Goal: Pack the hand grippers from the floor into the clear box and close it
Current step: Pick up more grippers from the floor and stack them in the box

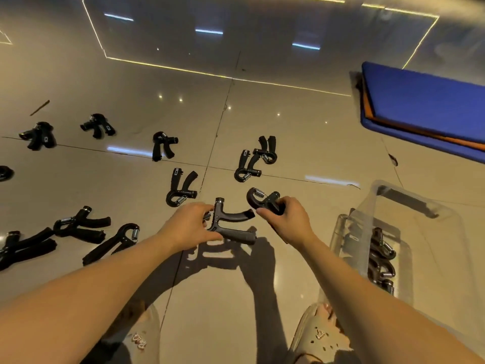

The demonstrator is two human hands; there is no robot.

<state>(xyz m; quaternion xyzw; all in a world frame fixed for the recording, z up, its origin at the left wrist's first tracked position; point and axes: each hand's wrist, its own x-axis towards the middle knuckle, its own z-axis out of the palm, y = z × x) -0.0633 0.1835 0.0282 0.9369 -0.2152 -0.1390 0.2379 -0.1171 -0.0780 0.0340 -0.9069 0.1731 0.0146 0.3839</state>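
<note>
Several black hand grippers lie scattered on the tiled floor, such as one (181, 187) just ahead and a pair (256, 158) further back. My left hand (190, 225) grips a hand gripper (232, 225) by its head, handles pointing right. My right hand (286, 219) grips another hand gripper (263, 199) by its handles, spring end up and left. The clear box (409, 206) stands open on the right with several grippers (380, 258) inside.
A blue and orange mat (430, 106) lies at the far right. My two feet in beige clogs (319, 334) stand at the bottom edge. More grippers (81, 227) spread across the left floor. A thin stick (39, 107) lies far left.
</note>
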